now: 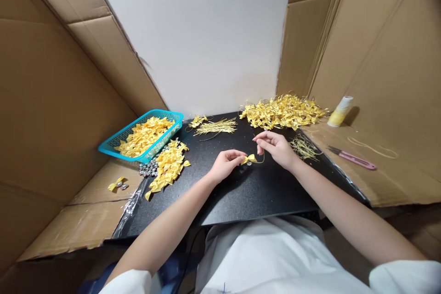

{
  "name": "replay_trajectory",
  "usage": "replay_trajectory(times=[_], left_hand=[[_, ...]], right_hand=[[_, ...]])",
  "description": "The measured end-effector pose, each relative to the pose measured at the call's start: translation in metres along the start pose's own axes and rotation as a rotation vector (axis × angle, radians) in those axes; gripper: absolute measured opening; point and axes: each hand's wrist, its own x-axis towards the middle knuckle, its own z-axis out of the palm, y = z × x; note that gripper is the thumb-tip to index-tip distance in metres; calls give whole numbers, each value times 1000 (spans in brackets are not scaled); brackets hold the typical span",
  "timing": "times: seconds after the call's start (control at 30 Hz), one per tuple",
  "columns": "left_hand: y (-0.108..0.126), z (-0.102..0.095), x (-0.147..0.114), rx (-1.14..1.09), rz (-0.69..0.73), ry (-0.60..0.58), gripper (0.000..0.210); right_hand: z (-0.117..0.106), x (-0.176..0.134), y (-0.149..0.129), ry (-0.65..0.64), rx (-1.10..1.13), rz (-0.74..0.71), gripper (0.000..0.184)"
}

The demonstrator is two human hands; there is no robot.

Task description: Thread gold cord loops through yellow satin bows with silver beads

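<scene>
My left hand pinches a small yellow ribbon bow just above the black tabletop. A thin gold cord loops out from the bow toward my right hand. Thumb and fingers of the right hand are pinched together at the cord's upper end. Beneath the bow a small shiny piece shows, too small to make out fully. To the left lies a pile of loose yellow bows beside several silver bells or beads.
A turquoise basket holds more bows. Cut gold cords lie at the back, near a heap of corded bows. On the right are tangled cord scraps, pink-handled thread snips and a thread spool. Cardboard walls enclose the table.
</scene>
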Motion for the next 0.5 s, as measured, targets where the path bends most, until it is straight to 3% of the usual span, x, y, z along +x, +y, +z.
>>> replay_trajectory(times=[0.27,0.5], left_hand=[[1,1,0,-139,-15,-32,32],[-1,3,2,-430,-15,-92,29]], right_hand=[[5,0,10,-14,-20,67,35],[13,-5,14,-121,-76,-32,26]])
